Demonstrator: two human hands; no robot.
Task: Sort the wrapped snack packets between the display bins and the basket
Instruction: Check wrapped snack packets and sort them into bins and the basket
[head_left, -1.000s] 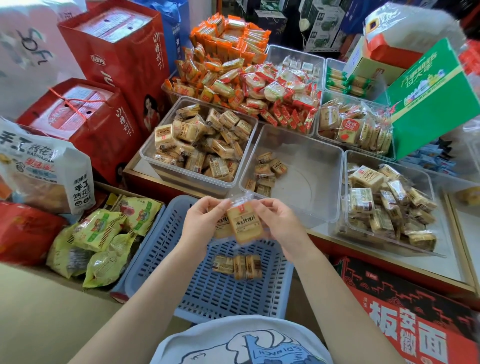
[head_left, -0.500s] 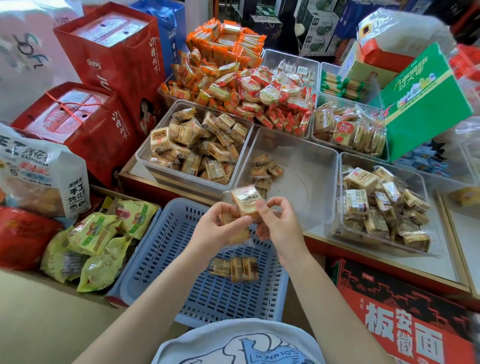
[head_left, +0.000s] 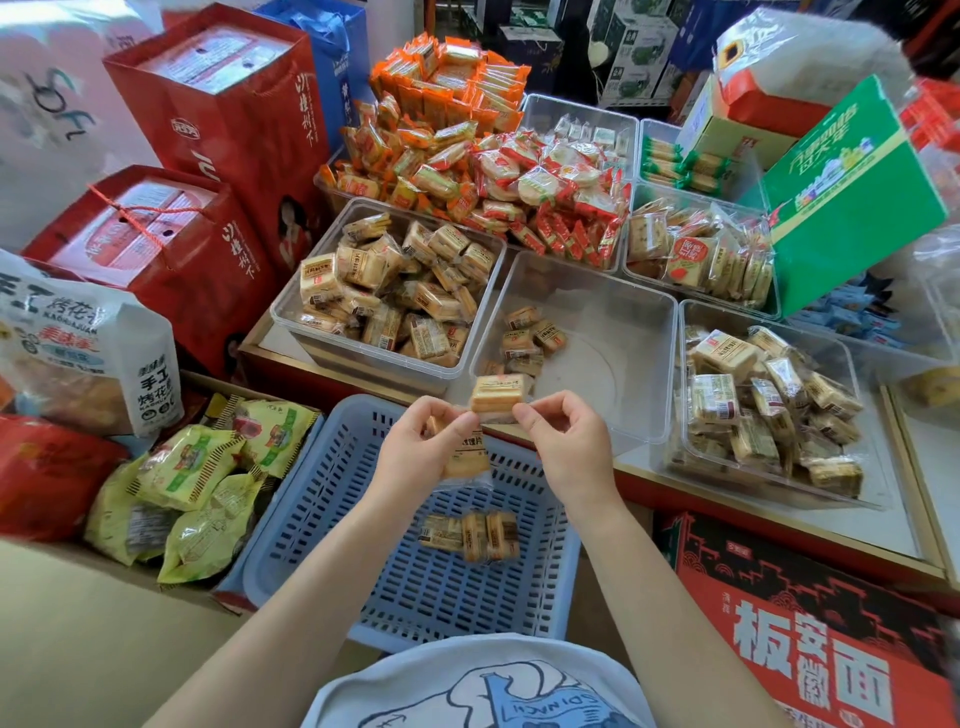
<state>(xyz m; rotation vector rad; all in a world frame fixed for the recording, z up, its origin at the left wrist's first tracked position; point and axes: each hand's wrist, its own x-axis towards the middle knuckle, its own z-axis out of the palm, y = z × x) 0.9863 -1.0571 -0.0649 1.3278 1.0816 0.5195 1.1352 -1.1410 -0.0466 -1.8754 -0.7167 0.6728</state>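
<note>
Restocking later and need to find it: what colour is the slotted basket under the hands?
Light blue basket, shown best in the head view.

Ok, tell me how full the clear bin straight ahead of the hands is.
Nearly empty. The middle clear bin holds only a small cluster of packets at its near-left corner; the rest of its floor shows bare.

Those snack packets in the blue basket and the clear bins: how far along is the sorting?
Early to midway, it seems. Done: a few packets lie in the near-empty middle bin. In hand: the left hand grips one packet while both hands pinch an upper packet, the right hand at its corner. Left: about three packets in the blue basket.
</note>
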